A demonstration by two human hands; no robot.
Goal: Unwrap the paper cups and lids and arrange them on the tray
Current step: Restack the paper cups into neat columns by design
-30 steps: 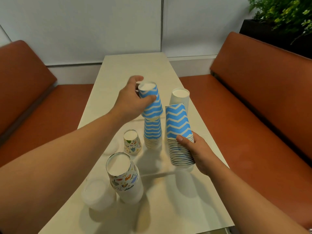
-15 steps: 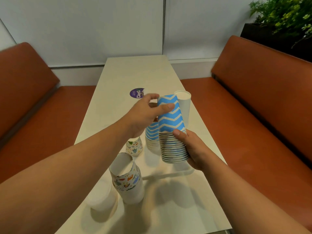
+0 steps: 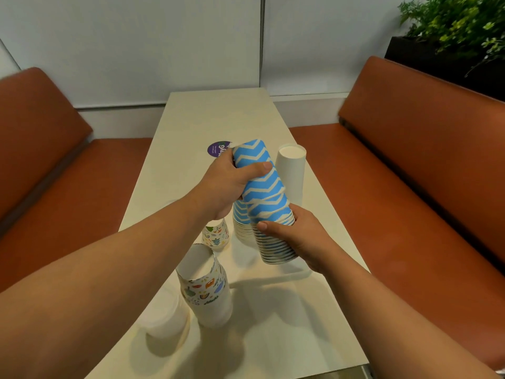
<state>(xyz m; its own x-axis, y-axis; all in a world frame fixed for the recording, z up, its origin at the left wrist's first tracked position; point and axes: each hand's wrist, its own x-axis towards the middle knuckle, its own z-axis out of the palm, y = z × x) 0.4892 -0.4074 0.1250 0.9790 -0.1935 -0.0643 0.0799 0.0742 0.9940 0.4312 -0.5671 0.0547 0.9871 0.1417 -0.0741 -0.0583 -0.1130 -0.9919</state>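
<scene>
rust-orange benches flank the long cream table (image 3: pixel 191 127) under me. my left hand (image 3: pixel 222 184) wraps its fingers and thumb round the top blue-and-white zigzag paper cup (image 3: pixel 259 173), tilted away to the left; my right hand (image 3: pixel 296 239) grips the nested stack of zigzag cups (image 3: pixel 276 247) beneath it, held above the table. four other stacks stand upside down: one blue zigzag (image 3: pixel 240 214), one plain white (image 3: pixel 291 170), two with colourful doodles (image 3: pixel 203 285), plus a pile of white plastic lids (image 3: pixel 164 318)
</scene>
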